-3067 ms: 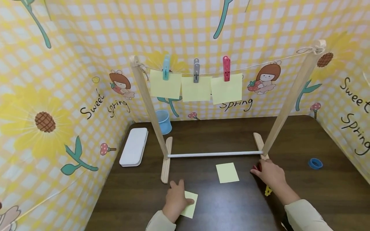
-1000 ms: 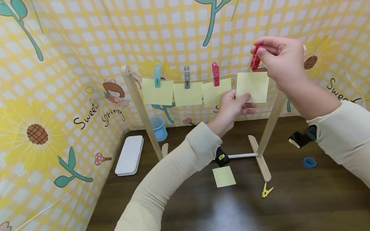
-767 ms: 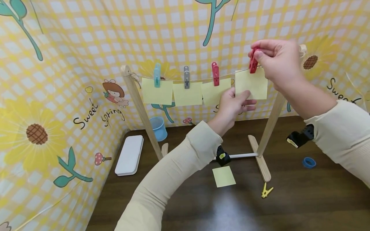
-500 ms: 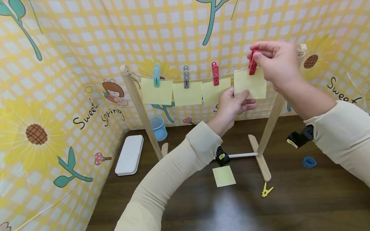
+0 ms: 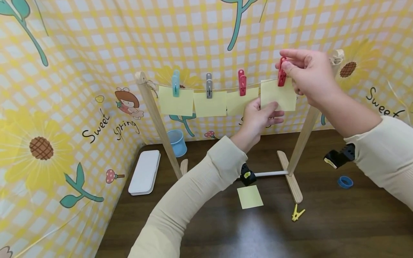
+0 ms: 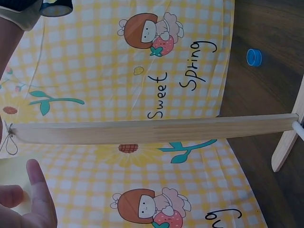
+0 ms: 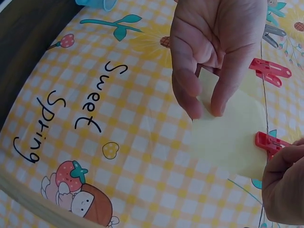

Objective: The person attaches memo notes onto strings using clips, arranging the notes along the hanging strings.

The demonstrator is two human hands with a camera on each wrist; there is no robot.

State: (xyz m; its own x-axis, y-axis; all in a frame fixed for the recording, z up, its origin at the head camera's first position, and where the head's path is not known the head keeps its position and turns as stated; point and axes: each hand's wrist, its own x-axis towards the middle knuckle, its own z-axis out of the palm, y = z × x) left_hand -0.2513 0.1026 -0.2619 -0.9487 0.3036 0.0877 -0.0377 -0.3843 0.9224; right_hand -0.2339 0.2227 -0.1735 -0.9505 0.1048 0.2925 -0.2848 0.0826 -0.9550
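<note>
My left hand [image 5: 258, 120] pinches the lower part of a pale yellow sticky note [image 5: 284, 98], thumb in front and fingers behind, holding it up at the string [image 5: 266, 82]. Between the thumb and fingers of my right hand [image 5: 314, 75] is a red clothespin [image 5: 281, 79], its lower end over the note's top edge at the string. In the right wrist view this clothespin [image 7: 266, 142] sits at the note's edge. To the left hang three more notes, under a teal clothespin [image 5: 175, 84], a grey clothespin [image 5: 209, 86] and another red clothespin [image 5: 242, 83].
Wooden posts [image 5: 303, 139] carry the string, joined low by a white rod [image 5: 271, 173]. On the dark table lie a sticky note [image 5: 250, 197], a yellow clothespin [image 5: 297, 214], a blue ring [image 5: 345, 182] and a white case [image 5: 144, 172]. A blue cup [image 5: 177, 144] stands behind the left post.
Both hands have risen from the table, the left with a sticky note, the right with the red clothespin. Over the last second the clothespin came down onto the note's top edge.
</note>
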